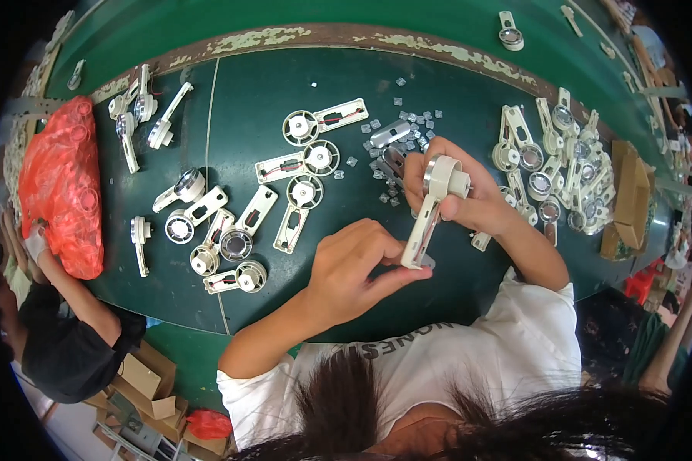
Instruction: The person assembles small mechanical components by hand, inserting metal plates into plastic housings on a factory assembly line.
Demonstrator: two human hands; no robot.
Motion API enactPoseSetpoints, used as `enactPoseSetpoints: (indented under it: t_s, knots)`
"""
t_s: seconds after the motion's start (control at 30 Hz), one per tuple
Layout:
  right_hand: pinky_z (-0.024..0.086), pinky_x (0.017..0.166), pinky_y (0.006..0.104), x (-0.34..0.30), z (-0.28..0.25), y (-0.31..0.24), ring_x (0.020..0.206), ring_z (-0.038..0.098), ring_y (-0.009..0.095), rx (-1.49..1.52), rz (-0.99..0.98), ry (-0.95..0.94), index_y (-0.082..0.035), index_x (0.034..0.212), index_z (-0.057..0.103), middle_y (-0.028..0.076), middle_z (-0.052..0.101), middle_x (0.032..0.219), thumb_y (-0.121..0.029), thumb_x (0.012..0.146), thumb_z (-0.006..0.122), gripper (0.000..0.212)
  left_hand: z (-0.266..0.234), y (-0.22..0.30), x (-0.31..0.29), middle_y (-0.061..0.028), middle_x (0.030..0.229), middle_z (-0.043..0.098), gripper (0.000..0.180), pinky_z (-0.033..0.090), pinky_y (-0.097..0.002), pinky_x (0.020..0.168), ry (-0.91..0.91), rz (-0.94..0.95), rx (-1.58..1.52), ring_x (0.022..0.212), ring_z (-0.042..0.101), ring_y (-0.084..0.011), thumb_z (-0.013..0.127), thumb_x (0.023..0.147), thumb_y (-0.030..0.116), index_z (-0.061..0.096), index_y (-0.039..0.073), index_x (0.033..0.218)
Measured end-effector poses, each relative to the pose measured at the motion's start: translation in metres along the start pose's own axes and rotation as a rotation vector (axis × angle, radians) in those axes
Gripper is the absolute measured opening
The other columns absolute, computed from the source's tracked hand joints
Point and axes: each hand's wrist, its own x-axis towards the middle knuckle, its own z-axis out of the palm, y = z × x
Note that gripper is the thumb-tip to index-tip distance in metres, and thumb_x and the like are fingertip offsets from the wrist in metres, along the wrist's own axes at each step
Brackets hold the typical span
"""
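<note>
I hold a cream plastic part [430, 215] with a round metal-ringed head and a long flat handle over the dark green table [246, 100]. My right hand [454, 196] grips the round head at the top. My left hand [357, 265] pinches the lower end of the handle between thumb and fingers. Just behind my right hand lie several small clear square pieces [407, 127] and a silver metal tool [390, 133].
Several similar cream parts [246, 223] lie spread at centre-left, and a dense pile of them [561, 169] at right. A red plastic bag [61, 184] sits at far left, where another person's arm [69, 300] reaches. Cardboard boxes [630, 200] stand at right.
</note>
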Motion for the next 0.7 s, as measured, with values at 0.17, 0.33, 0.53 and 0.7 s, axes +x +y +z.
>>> enactPoseSetpoints:
  t_s: [0.17,0.33,0.53,0.7]
  knots:
    - [0.038,0.061,0.0259,0.002,0.002,0.003,0.072,0.043,0.015,0.38,0.116,-0.096,-0.006,0.102,0.042,0.008,0.045,0.086,-0.027,0.082,0.069,0.04,0.0,0.001,-0.001,-0.0084,0.086,0.06,0.055,0.048,-0.0268,0.053,0.029,0.06,-0.018,0.068,0.057,-0.0187,0.084,0.059,0.019,0.058,0.0,0.104]
    - [0.042,0.066,0.0288,0.003,0.002,0.004,0.077,0.049,0.017,0.241,0.1,-0.054,-0.005,0.111,0.041,0.012,0.049,0.091,-0.021,0.082,0.069,0.044,0.005,-0.004,-0.007,-0.0086,0.09,0.06,0.05,0.05,-0.0293,0.06,0.128,0.087,0.024,0.073,0.059,-0.0215,0.081,0.062,0.011,0.059,0.0,0.105]
    - [0.049,0.067,0.0259,0.0,-0.003,-0.013,0.084,0.055,0.015,0.056,0.037,-0.051,-0.003,0.124,0.04,0.012,0.055,0.096,-0.015,0.083,0.067,0.05,0.007,-0.001,-0.008,-0.0126,0.098,0.061,0.058,0.052,-0.0309,0.064,0.141,0.038,-0.054,0.078,0.061,-0.0247,0.08,0.064,0.006,0.053,0.0,0.115]
    - [0.043,0.054,0.0201,0.036,-0.015,-0.063,0.068,0.054,0.005,-0.556,0.114,0.286,-0.007,0.113,0.046,0.001,0.059,0.083,-0.016,0.082,0.069,0.04,0.006,-0.008,-0.008,-0.0152,0.114,0.055,0.092,0.054,-0.0282,0.066,0.16,-0.203,-0.043,0.097,0.056,-0.0227,0.082,0.064,0.011,0.027,0.003,0.137]
